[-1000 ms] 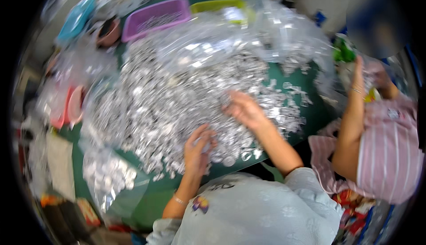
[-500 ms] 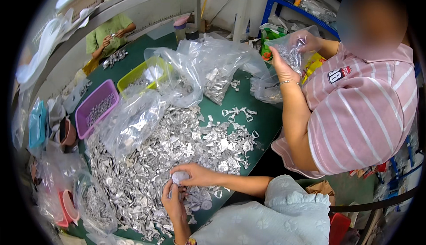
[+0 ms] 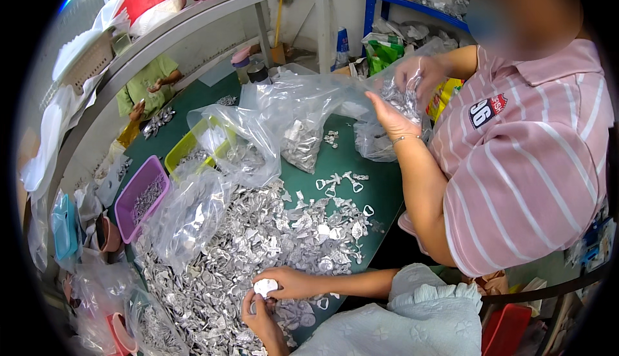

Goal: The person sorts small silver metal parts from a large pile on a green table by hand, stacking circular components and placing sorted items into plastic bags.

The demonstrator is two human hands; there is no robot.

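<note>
In front of me, both hands are closed on one flat, pale silver metal piece [image 3: 265,287] with a rounded outline. My right hand [image 3: 289,283] grips it from the right side. Fingertips of my left hand [image 3: 259,316] hold its lower edge. Right under them spreads a big heap of small silver metal castings [image 3: 206,279], some round and disc-like, others irregular. A few pieces shaped like bottle openers [image 3: 342,183] lie apart on the green table [image 3: 367,211] past the heap.
A co-worker in a striped pink shirt [image 3: 516,163] handles a clear bag of metal pieces [image 3: 403,98] at right. Another person in green [image 3: 145,95] sits far left. Purple [image 3: 122,211] and lime bins [image 3: 171,159], plus a filled plastic bag [image 3: 302,140], stand behind the heap.
The held piece has turned and now shows a brighter face. My view has shifted, so the table sits lower in it. The co-worker's hand has moved within the clear bag.
</note>
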